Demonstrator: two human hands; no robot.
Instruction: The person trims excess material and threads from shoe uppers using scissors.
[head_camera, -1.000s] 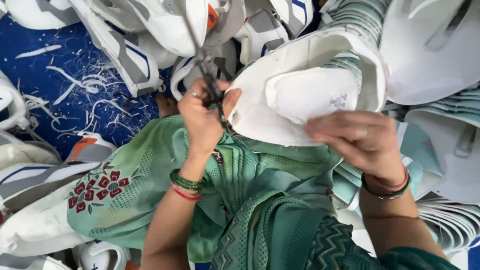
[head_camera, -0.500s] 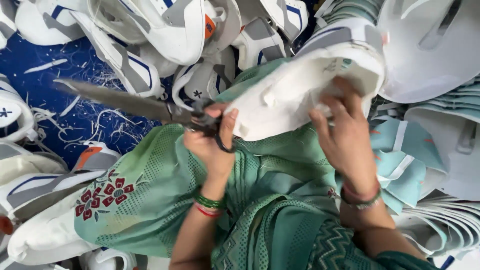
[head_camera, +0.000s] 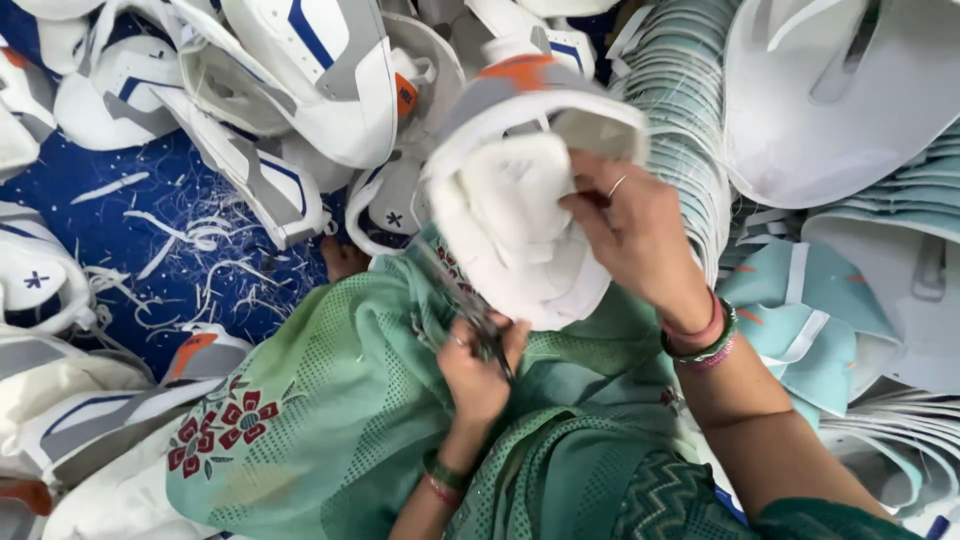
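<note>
The white shoe upper (head_camera: 515, 215) is held up in the air above the person's lap, its pale lining turned toward the camera and an orange and grey band showing along its top edge. The right hand (head_camera: 640, 235) grasps it from the right side, fingers (head_camera: 590, 190) curled over the rim and pressing into the soft inside; a ring sits on one finger and bangles (head_camera: 705, 340) circle the wrist. Just below the upper, the left hand (head_camera: 478, 365) is clenched around the handles of a pair of scissors (head_camera: 470, 305), whose dark blades run up and left against the upper's lower edge. Whether the blades are parted I cannot tell; they are partly lost against the cloth behind them.

Under both hands lies the green patterned garment (head_camera: 330, 420), with a cluster of red flowers near its lower left. It covers the lap and hides whatever is beneath.

Around that, finished white uppers with blue and grey panels (head_camera: 300, 90) are piled across the top left, crowding close to the held piece. On the blue floor (head_camera: 90, 235) at the left, thin white trimmings (head_camera: 200, 235) lie scattered. To the right stand stacks of pale teal cut pieces (head_camera: 690, 110), and a large white upper (head_camera: 830, 100) fills the top right corner.
</note>
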